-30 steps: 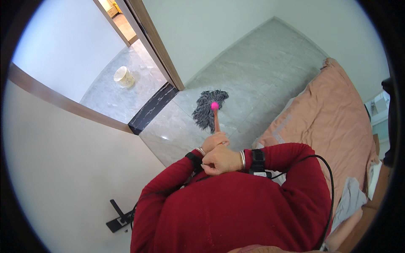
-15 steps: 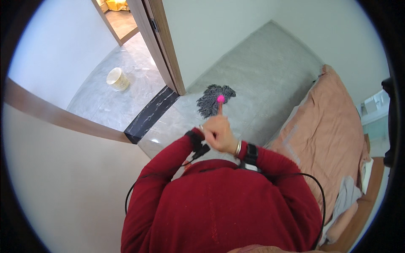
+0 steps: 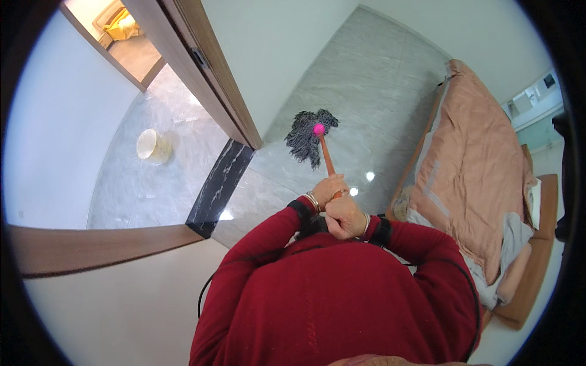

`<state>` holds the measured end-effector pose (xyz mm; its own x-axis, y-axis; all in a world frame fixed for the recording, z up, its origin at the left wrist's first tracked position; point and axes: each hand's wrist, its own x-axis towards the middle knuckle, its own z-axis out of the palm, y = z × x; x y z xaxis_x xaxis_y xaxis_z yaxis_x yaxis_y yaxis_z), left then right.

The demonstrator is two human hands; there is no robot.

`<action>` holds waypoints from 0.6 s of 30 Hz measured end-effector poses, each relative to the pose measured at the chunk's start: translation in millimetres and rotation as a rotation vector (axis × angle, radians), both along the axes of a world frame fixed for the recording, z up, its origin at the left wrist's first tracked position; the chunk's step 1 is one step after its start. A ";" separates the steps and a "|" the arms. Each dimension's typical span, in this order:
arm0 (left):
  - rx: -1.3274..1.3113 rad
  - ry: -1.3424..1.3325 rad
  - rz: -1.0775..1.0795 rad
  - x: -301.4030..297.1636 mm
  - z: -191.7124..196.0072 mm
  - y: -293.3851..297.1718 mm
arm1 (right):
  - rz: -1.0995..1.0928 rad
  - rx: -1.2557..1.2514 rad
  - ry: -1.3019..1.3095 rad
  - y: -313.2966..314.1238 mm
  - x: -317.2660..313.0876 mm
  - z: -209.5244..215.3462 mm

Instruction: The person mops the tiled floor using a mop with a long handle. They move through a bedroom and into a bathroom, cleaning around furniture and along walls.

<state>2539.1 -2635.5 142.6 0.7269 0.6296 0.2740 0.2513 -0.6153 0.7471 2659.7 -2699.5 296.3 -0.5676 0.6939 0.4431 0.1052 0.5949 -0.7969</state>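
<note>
Both my hands are stacked on the wooden mop handle (image 3: 328, 160), left hand (image 3: 328, 187) above, right hand (image 3: 345, 218) below, each grip wrapped tight; the grey string mop head (image 3: 306, 137) rests on the marble floor (image 3: 372, 97) ahead

Both hands — left hand (image 3: 327, 187), right hand (image 3: 345, 216) — grip the mop (image 3: 311, 135).

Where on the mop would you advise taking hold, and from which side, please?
Grip the mop by its bare orange handle, from the near end by the body, as the left hand and right hand do; the far end carries the floppy grey strands on the floor.
</note>
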 end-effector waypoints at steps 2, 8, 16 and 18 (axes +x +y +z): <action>-0.020 0.077 -0.015 -4.1 -21.0 38.2 | 0.013 0.047 0.005 39.9 -7.8 -22.1; -0.014 0.378 0.011 -43.4 -37.4 119.1 | 0.097 -0.075 -0.138 123.8 -44.8 -54.2; -0.013 0.183 -0.046 -51.2 -28.8 197.9 | 0.045 -0.010 -0.193 198.6 -51.5 -53.6; -0.010 0.154 -0.094 -57.8 -27.9 214.0 | -0.013 -0.001 -0.159 208.0 -60.5 -51.1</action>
